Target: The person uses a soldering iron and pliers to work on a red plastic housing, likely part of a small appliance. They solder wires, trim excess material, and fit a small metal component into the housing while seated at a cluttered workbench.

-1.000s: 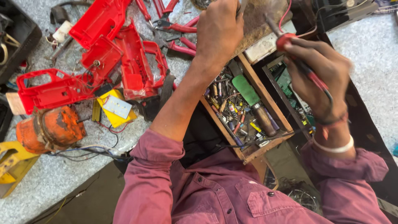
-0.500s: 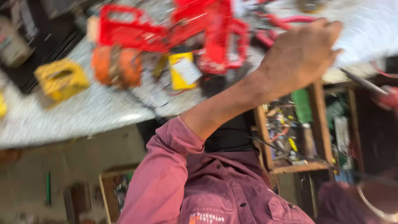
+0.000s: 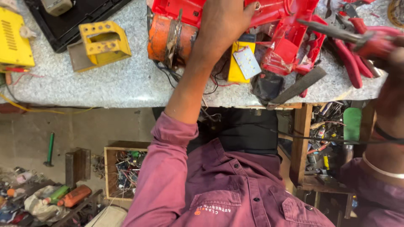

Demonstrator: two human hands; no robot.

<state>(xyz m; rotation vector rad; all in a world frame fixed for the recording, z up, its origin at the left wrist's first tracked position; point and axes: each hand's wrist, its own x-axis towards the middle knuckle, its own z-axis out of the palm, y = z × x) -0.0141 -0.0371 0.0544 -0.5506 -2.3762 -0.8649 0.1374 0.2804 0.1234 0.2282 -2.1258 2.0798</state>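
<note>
Two hands work at the desk [image 3: 105,84]: the left hand [image 3: 223,25] presses flat on the red plastic housing [image 3: 290,29], rigid, light, best gripped by its edges; right hand [image 3: 393,63] is clamped on a red-handled screwdriver [image 3: 349,35] beside it.

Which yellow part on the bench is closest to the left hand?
The yellow block with the white LED panel, just right of the left hand under the red housing. The open yellow bracket and flat yellow cover sit far left.
</note>
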